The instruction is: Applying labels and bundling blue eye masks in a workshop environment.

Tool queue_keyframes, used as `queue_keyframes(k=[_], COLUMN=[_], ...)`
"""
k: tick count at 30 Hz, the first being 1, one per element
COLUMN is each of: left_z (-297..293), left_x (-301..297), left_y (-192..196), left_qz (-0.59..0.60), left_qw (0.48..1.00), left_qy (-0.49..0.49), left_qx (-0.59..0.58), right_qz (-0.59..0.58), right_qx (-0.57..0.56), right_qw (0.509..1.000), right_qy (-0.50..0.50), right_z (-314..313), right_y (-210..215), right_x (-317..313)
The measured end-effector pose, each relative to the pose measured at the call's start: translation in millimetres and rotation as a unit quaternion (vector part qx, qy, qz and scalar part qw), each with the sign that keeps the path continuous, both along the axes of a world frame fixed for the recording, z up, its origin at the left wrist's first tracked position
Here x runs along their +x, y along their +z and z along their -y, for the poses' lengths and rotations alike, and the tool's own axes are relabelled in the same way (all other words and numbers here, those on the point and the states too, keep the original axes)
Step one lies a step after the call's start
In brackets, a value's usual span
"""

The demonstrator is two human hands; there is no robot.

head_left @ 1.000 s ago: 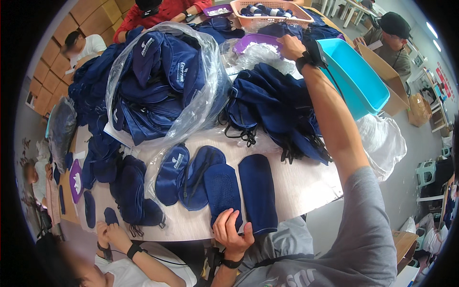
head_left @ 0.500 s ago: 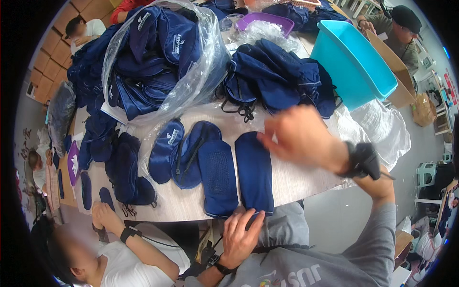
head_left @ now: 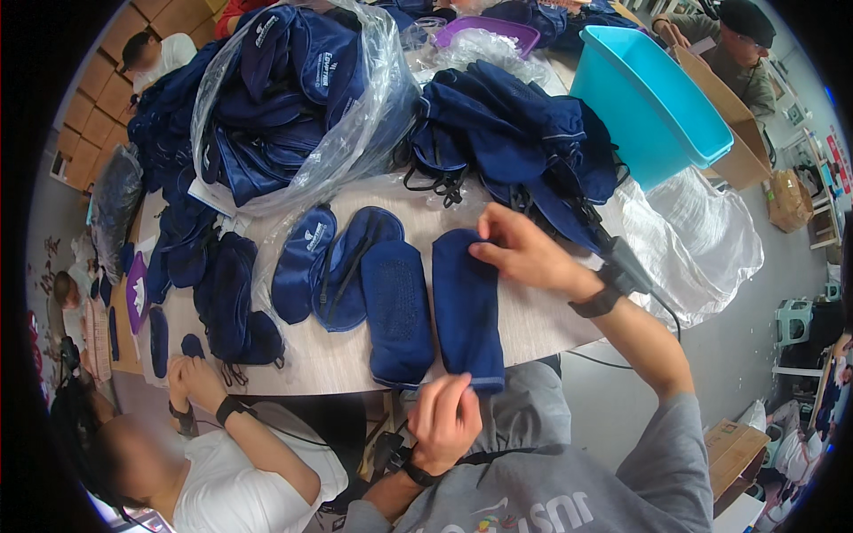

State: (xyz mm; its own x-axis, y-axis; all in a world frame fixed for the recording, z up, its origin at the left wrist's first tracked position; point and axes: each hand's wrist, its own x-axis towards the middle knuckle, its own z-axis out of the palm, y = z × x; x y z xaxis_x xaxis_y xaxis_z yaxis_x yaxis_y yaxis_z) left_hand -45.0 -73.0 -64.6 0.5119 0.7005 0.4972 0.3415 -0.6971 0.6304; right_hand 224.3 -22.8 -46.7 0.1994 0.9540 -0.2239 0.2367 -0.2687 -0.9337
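Two navy socks lie side by side at the table's near edge: a left sock [head_left: 394, 311] with a patch of raised grip dots, and a plain-faced right sock [head_left: 468, 306]. My right hand [head_left: 524, 251] pinches the far, toe end of the right sock between thumb and fingers. At that sock's pale-stitched cuff, my left hand [head_left: 444, 422] has its fingers curled together, gripping the near left corner. Just left of the socks rest a satin eye mask [head_left: 304, 266] and a second eye mask [head_left: 342, 289], turned strap side up.
Behind stand a clear plastic bag [head_left: 386, 80] stuffed with navy eye masks, a navy pile [head_left: 506, 124] with black cords, and a turquoise bin [head_left: 644, 111]. A white sack [head_left: 702, 249] hangs over the right edge. Close on my left sits a co-worker [head_left: 258, 471] in white.
My right hand has come down from a blurred sweep and taken the right sock's toe end. My left hand, formerly spread over the cuffs, has closed at the right sock's cuff.
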Motion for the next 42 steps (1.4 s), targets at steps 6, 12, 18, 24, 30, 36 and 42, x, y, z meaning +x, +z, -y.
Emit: queue_keyframes(k=[6,12,18,24,30,36,42], left_z=[0.4,0.3,-8.8,-20.3,-17.5,-22.8,-21.6], left_x=[-4.6,-7.9,17.9,36.7,16.4,26.0,18.7], left_y=[-14.1,-15.1,-5.5,-6.6,-8.9,-1.5,14.3], left_qz=[-0.015,-0.132,-0.104,-0.127,0.080,-0.202,-0.298], left_qw=[0.999,0.991,0.994,0.981,0.994,0.979,0.953], left_qy=[0.032,0.020,0.023,0.071,0.058,0.037,-0.048], left_qx=[0.017,-0.021,-0.026,-0.126,0.039,-0.019,-0.030], right_qz=[-0.054,0.157,0.233,0.238,0.066,0.329,0.367], right_qx=[0.101,0.083,0.010,0.064,0.139,0.159,0.134], right_qw=[0.993,0.981,0.970,0.963,0.975,0.929,0.920], right_qy=[-0.039,-0.076,-0.073,-0.108,-0.157,-0.064,-0.031], right_z=[7.9,-3.9,-7.7,-6.8,-13.6,-32.0,-40.2], right_y=[-23.4,-23.7,-6.6,-17.8,-16.3,-38.3,-39.2], right_x=[16.6,5.7,-7.6,-8.6,-0.4,4.2,3.5])
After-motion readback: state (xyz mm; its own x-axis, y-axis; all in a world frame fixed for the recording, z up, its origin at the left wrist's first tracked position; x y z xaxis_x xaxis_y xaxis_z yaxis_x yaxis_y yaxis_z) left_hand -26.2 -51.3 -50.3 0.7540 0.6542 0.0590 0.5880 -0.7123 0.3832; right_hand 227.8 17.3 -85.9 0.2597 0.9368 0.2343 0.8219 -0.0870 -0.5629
